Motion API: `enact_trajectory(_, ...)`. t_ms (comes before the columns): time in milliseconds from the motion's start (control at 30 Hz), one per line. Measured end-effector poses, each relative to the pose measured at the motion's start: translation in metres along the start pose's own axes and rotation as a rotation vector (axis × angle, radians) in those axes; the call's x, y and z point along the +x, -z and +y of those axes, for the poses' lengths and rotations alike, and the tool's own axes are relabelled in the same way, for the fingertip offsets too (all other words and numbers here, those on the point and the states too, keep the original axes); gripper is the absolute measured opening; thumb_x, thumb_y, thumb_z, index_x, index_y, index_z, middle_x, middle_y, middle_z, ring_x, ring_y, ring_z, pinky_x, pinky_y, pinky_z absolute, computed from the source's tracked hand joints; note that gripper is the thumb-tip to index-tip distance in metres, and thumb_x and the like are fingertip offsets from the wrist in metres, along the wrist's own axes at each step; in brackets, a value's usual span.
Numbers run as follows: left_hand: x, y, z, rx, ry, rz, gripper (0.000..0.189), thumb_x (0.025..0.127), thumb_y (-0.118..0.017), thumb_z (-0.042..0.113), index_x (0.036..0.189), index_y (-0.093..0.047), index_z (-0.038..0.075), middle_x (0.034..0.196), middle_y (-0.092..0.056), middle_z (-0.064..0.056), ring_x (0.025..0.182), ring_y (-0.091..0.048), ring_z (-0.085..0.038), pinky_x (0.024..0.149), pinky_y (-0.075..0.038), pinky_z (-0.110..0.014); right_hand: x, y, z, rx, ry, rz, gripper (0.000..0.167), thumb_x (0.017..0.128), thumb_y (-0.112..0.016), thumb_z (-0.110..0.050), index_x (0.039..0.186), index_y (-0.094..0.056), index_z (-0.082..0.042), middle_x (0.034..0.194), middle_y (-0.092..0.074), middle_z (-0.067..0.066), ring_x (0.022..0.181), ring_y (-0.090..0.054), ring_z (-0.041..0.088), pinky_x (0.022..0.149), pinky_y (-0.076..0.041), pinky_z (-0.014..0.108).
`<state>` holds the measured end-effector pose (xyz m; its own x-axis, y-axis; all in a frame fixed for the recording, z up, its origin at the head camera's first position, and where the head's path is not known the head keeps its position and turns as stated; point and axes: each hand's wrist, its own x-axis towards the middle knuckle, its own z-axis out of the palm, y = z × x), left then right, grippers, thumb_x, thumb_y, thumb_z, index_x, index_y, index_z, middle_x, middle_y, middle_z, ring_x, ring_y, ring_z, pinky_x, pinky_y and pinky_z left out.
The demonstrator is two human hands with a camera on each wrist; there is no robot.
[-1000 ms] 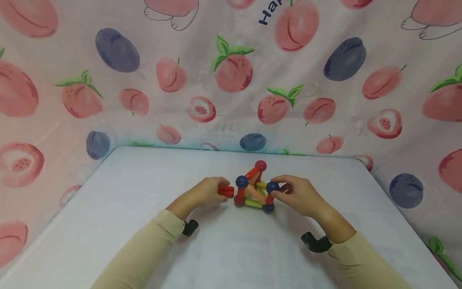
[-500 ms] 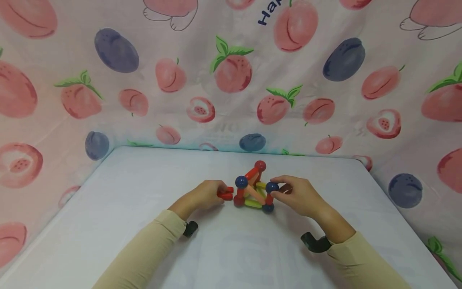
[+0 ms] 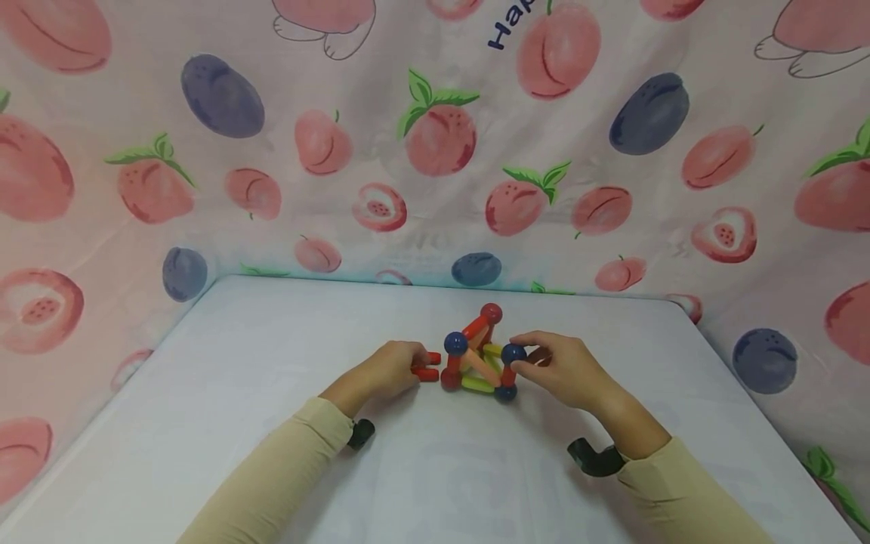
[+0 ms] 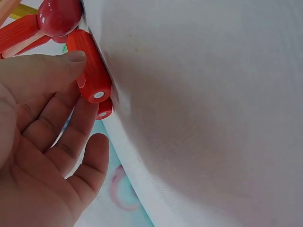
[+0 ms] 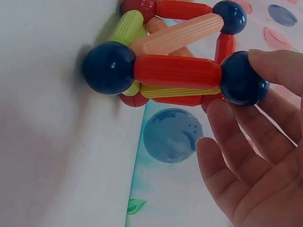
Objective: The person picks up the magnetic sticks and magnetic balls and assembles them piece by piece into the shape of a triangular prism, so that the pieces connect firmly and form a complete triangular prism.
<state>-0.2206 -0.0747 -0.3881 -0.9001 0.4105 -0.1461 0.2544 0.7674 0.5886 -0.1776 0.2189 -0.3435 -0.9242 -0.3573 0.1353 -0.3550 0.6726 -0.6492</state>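
Note:
A model of coloured magnetic rods and balls stands on the white table, with a peach rod [image 3: 483, 366] slanting across its near side. My left hand [image 3: 386, 370] is just left of it and holds two short red magnetic rods [image 4: 91, 66], the thumb on the nearer one. Their far ends point at the model's lower red ball [image 3: 451, 378], close beside it. On the right, my right hand [image 3: 560, 370] pinches a blue ball [image 5: 244, 78] between thumb and fingers. That ball tops an upright red rod [image 5: 177, 71], whose foot meets another blue ball [image 5: 109, 67].
The white table [image 3: 435, 476] stretches in front of both hands and to either side. Behind it hangs a fruit-printed cloth [image 3: 381, 91]. Dark camera mounts [image 3: 595, 458] stick out from the wrists close over the table.
My left hand has come slightly lower and nearer, and the two red rods in it have spread apart from each other. The right hand and the model stay where they were.

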Motion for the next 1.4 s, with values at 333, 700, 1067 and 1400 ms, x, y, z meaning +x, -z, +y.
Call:
enact_trajectory(333,-0.002,-0.004,-0.001,0.002,-0.004,-0.03,0.021,0.084,-0.078,0.004,0.102,-0.069,0.01,0.088,-0.062,0.001,0.086,-0.055,-0.019,0.08,-0.05,-0.032,0.0,0.0,-0.002,0.008,-0.014,-0.009,0.038,0.093,-0.072,-0.019,0.127,-0.066,-0.004,0.106,-0.069,0.011,0.091,-0.066,0.023,0.07,-0.056,0.029)
enact_trajectory(700,-0.002,-0.004,-0.002,0.027,-0.044,-0.024,0.014,0.087,-0.074,0.003,0.098,-0.07,0.01,0.086,-0.062,0.001,0.085,-0.056,-0.019,0.082,-0.051,-0.033,-0.001,0.001,-0.005,0.011,-0.017,-0.008,0.038,0.093,-0.072,-0.02,0.127,-0.066,-0.004,0.105,-0.07,0.009,0.091,-0.066,0.023,0.07,-0.057,0.03)
enact_trajectory(1067,-0.006,-0.004,0.0,0.058,-0.065,-0.058,0.019,0.087,-0.074,0.0,0.101,-0.075,0.013,0.092,-0.063,0.002,0.092,-0.056,-0.021,0.088,-0.052,-0.036,0.0,0.0,-0.003,-0.001,-0.015,-0.004,0.038,0.093,-0.073,-0.019,0.127,-0.066,-0.004,0.106,-0.07,0.01,0.091,-0.067,0.023,0.07,-0.057,0.03)
enact_trajectory(1400,-0.015,0.018,0.009,0.037,-0.174,-0.039,0.012,0.088,-0.077,0.009,0.099,-0.075,0.012,0.089,-0.065,0.004,0.086,-0.058,-0.018,0.079,-0.052,-0.031,-0.001,0.001,-0.004,0.011,-0.002,-0.008,0.039,0.093,-0.073,-0.02,0.127,-0.065,-0.003,0.107,-0.07,0.01,0.091,-0.067,0.024,0.069,-0.057,0.031)
